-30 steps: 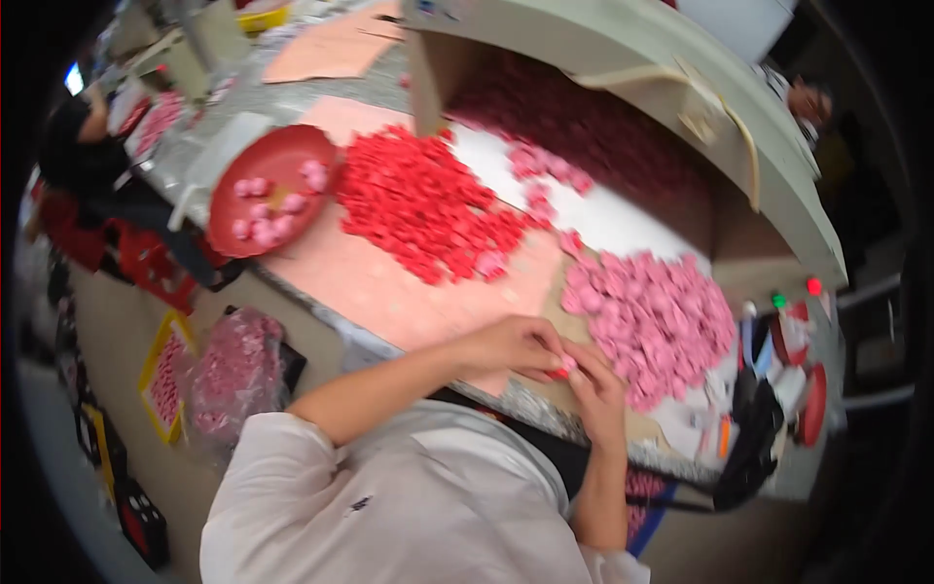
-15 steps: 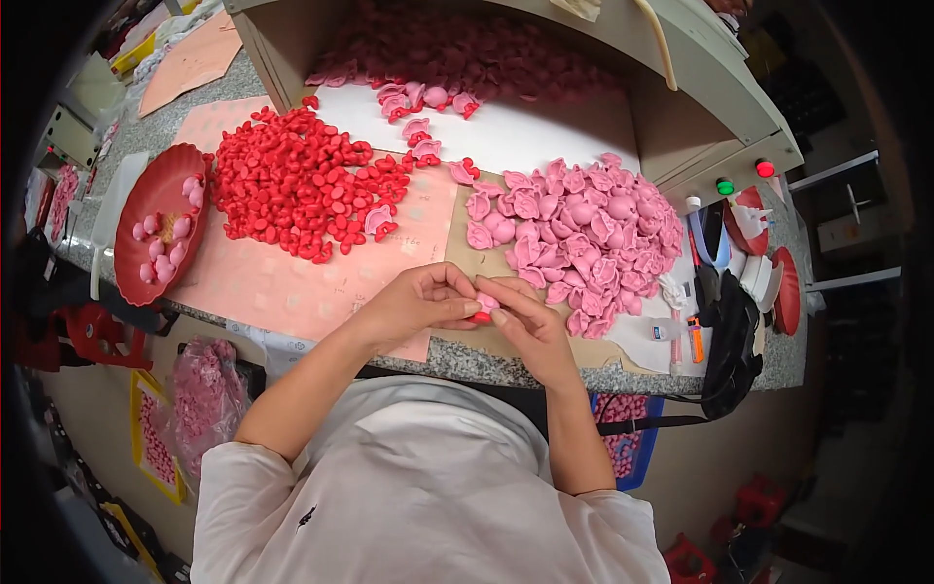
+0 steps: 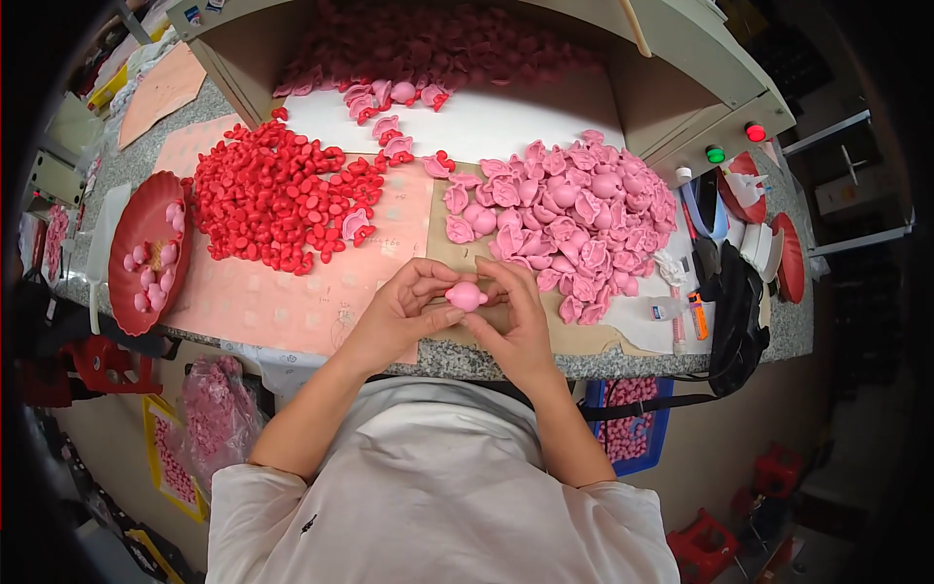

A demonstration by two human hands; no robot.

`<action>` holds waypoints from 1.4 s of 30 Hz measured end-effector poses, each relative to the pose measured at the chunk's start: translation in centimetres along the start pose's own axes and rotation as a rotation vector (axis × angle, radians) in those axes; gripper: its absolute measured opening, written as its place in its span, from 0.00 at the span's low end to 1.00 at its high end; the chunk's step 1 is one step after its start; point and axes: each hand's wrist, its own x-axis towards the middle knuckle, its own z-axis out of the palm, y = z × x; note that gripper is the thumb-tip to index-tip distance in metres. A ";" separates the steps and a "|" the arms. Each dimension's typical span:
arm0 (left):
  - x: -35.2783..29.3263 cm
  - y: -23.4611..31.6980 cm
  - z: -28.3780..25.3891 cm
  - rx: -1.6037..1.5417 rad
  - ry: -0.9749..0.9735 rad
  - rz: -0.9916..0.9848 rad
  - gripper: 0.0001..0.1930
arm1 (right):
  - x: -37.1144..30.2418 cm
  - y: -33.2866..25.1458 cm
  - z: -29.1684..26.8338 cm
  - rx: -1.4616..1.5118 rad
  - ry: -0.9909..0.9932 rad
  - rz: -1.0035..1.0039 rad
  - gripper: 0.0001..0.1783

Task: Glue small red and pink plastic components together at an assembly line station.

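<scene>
Near the table's front edge, a small pink rounded plastic piece [image 3: 466,296] with little side knobs sits between my hands. My left hand [image 3: 401,310] pinches it from the left with thumb and fingers. From the right, my right hand [image 3: 513,319] closes its thumb and fingertips on the same piece. Just beyond my right hand lies a heap of pink hollow shells [image 3: 574,219]. A heap of small red plastic parts [image 3: 282,195] is to the left, with a pink-and-red piece [image 3: 356,225] at its right edge.
A red scalloped dish [image 3: 124,268] with several pink pieces stands far left. A beige hooded box [image 3: 681,107] shelters more pink shells at the back. An orange lighter [image 3: 698,316], small bottle [image 3: 664,310] and black bag [image 3: 736,326] lie right. Below the table are blue [image 3: 654,450] and yellow trays [image 3: 154,419].
The piece in my hands has been turned: its red part no longer shows and its pink rounded side is up. My fingers have spread a little around it. The view has shifted slightly.
</scene>
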 end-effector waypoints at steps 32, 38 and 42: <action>-11.9 14.3 -5.8 1.060 0.644 0.640 0.12 | -3.8 -9.9 2.7 0.225 0.147 0.159 0.11; -16.8 20.0 -17.5 1.571 1.249 0.489 0.10 | -1.9 -9.8 2.1 0.157 0.014 0.244 0.11; -16.6 19.4 -17.6 1.829 1.375 0.329 0.10 | -1.7 -8.1 0.4 0.103 0.044 0.076 0.11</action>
